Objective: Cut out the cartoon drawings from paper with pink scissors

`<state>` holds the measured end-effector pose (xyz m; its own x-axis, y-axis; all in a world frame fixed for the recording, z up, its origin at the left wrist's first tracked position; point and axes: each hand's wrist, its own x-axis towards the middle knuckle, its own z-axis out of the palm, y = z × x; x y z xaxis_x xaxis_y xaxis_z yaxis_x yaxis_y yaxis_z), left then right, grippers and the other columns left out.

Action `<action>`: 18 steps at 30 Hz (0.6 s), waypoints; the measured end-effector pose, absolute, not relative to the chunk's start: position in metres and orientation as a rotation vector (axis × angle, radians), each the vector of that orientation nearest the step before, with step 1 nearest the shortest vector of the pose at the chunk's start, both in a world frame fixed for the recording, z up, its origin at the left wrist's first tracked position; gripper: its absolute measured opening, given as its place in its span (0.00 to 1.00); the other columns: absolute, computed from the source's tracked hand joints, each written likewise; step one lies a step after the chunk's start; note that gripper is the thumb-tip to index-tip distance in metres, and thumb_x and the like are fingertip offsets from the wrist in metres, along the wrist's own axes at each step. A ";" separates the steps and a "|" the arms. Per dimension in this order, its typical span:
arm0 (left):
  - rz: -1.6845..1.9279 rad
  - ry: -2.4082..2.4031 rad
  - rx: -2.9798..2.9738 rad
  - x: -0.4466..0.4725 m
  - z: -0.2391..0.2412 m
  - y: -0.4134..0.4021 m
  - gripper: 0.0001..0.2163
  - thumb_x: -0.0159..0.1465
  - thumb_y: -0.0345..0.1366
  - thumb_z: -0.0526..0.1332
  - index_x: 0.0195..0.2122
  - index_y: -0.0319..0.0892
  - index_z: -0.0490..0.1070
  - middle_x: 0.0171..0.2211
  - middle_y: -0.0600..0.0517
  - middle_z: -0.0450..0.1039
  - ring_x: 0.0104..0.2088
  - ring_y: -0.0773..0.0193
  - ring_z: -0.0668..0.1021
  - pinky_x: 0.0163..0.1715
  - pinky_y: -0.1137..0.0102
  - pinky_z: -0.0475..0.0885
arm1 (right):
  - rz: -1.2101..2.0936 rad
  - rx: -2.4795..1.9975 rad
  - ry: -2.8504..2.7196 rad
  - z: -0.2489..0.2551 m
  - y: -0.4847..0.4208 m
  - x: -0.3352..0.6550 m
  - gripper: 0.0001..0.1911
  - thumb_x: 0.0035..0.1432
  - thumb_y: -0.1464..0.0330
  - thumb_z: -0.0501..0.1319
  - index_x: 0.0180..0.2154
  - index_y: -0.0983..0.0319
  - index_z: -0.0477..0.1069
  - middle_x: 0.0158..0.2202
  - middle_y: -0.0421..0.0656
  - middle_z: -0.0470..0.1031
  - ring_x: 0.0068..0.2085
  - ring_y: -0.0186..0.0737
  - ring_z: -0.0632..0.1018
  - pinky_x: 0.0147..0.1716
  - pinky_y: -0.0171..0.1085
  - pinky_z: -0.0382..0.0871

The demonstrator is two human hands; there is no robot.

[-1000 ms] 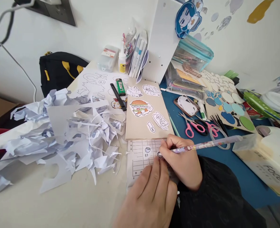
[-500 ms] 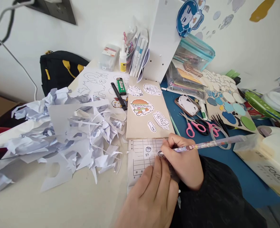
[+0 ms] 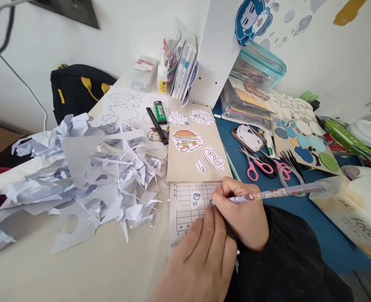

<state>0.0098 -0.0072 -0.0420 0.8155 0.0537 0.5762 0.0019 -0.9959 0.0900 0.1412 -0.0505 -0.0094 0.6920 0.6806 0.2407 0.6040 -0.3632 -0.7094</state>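
Observation:
My right hand (image 3: 245,216) pinches a pen (image 3: 267,193) with a patterned barrel, its tip down at a small drawn piece (image 3: 211,203) on a gridded sheet of paper (image 3: 183,213). Across the lower part of that sheet my left hand (image 3: 201,260) lies flat, fingers stretched out, fingertips close under the pen tip. Another small cutout (image 3: 197,198), with a striped round drawing and handwriting, rests on the grid. Just beyond is a beige board (image 3: 185,173) bearing several paper cutouts, among them a coloured burger (image 3: 187,140) and uncoloured line drawings.
Crumpled paper scraps (image 3: 110,176) cover the left of the table. A black cutter (image 3: 157,126) and green lighter (image 3: 160,112) lie beyond. To the right are pink-handled scissors (image 3: 257,165), a small tray (image 3: 249,137) and a tissue pack (image 3: 352,218). A glue bottle (image 3: 162,77) stands behind.
The pen and the fingers of my right hand have shifted very slightly left at the small drawing. My left hand stays in place. The whole view has moved a little.

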 end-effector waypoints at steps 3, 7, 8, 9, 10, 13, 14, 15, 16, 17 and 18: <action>0.930 0.048 2.917 0.010 -0.042 -0.007 0.12 0.67 0.28 0.49 0.43 0.34 0.71 0.47 0.41 0.80 0.49 0.55 0.80 0.49 0.63 0.63 | 0.118 -2.068 -0.984 -0.009 -0.051 0.141 0.14 0.46 0.74 0.54 0.16 0.59 0.51 0.14 0.31 0.53 0.17 0.29 0.56 0.18 0.31 0.52; 0.938 0.054 2.921 0.011 -0.042 -0.007 0.12 0.67 0.28 0.49 0.44 0.34 0.71 0.47 0.40 0.80 0.48 0.55 0.80 0.49 0.63 0.63 | 0.093 -2.064 -0.950 -0.009 -0.052 0.142 0.14 0.47 0.74 0.53 0.16 0.59 0.51 0.13 0.31 0.52 0.17 0.29 0.56 0.17 0.32 0.52; 0.938 0.051 2.920 0.011 -0.042 -0.007 0.12 0.67 0.29 0.50 0.44 0.34 0.71 0.47 0.40 0.80 0.48 0.55 0.80 0.49 0.63 0.63 | 0.085 -2.065 -0.943 -0.009 -0.053 0.142 0.14 0.47 0.74 0.53 0.16 0.59 0.50 0.13 0.31 0.52 0.17 0.29 0.56 0.18 0.32 0.52; 0.936 0.047 2.920 0.011 -0.042 -0.007 0.11 0.67 0.29 0.50 0.44 0.34 0.71 0.47 0.40 0.80 0.49 0.55 0.80 0.49 0.63 0.63 | 0.080 -2.067 -0.939 -0.009 -0.054 0.142 0.14 0.47 0.74 0.53 0.16 0.59 0.51 0.13 0.31 0.52 0.17 0.29 0.56 0.18 0.32 0.52; 0.928 0.042 2.919 0.010 -0.042 -0.007 0.11 0.67 0.29 0.50 0.44 0.34 0.71 0.48 0.40 0.79 0.49 0.55 0.80 0.49 0.63 0.62 | 0.076 -2.069 -0.940 -0.009 -0.054 0.142 0.14 0.47 0.74 0.54 0.16 0.59 0.51 0.13 0.31 0.52 0.17 0.29 0.56 0.18 0.32 0.53; 0.927 0.041 2.912 0.009 -0.043 -0.006 0.10 0.67 0.28 0.50 0.41 0.35 0.71 0.47 0.40 0.80 0.49 0.54 0.80 0.49 0.63 0.62 | 0.069 -2.074 -0.951 -0.010 -0.055 0.142 0.14 0.47 0.74 0.54 0.16 0.59 0.51 0.14 0.31 0.53 0.17 0.30 0.57 0.19 0.32 0.53; 0.929 0.044 2.911 0.010 -0.043 -0.006 0.10 0.67 0.29 0.50 0.41 0.35 0.71 0.47 0.40 0.80 0.49 0.54 0.80 0.49 0.63 0.62 | 0.069 -2.075 -0.954 -0.010 -0.055 0.142 0.14 0.46 0.75 0.54 0.16 0.59 0.51 0.14 0.31 0.53 0.17 0.30 0.57 0.19 0.32 0.53; 0.921 0.046 2.913 0.010 -0.043 -0.006 0.10 0.67 0.29 0.50 0.41 0.35 0.71 0.47 0.40 0.80 0.49 0.54 0.80 0.49 0.63 0.62 | 0.069 -2.076 -0.958 -0.010 -0.055 0.141 0.14 0.46 0.75 0.54 0.16 0.59 0.51 0.14 0.31 0.53 0.17 0.30 0.57 0.19 0.32 0.53; 0.912 0.048 2.915 0.010 -0.043 -0.006 0.10 0.67 0.29 0.50 0.41 0.35 0.71 0.47 0.40 0.80 0.49 0.54 0.80 0.49 0.63 0.62 | 0.068 -2.077 -0.962 -0.010 -0.054 0.141 0.14 0.46 0.75 0.54 0.16 0.59 0.51 0.14 0.31 0.52 0.17 0.30 0.57 0.19 0.32 0.53; 0.908 0.050 2.916 0.011 -0.043 -0.006 0.10 0.67 0.29 0.50 0.41 0.35 0.71 0.47 0.40 0.80 0.49 0.54 0.79 0.49 0.63 0.62 | 0.067 -2.079 -0.964 -0.010 -0.054 0.142 0.14 0.46 0.75 0.54 0.16 0.59 0.51 0.14 0.31 0.52 0.17 0.30 0.57 0.19 0.32 0.53; 0.906 0.049 2.919 0.011 -0.043 -0.006 0.10 0.67 0.28 0.50 0.41 0.35 0.71 0.47 0.40 0.80 0.49 0.54 0.79 0.49 0.63 0.62 | 0.066 -2.079 -0.964 -0.011 -0.053 0.142 0.14 0.46 0.75 0.54 0.16 0.59 0.51 0.14 0.31 0.52 0.17 0.30 0.57 0.19 0.32 0.53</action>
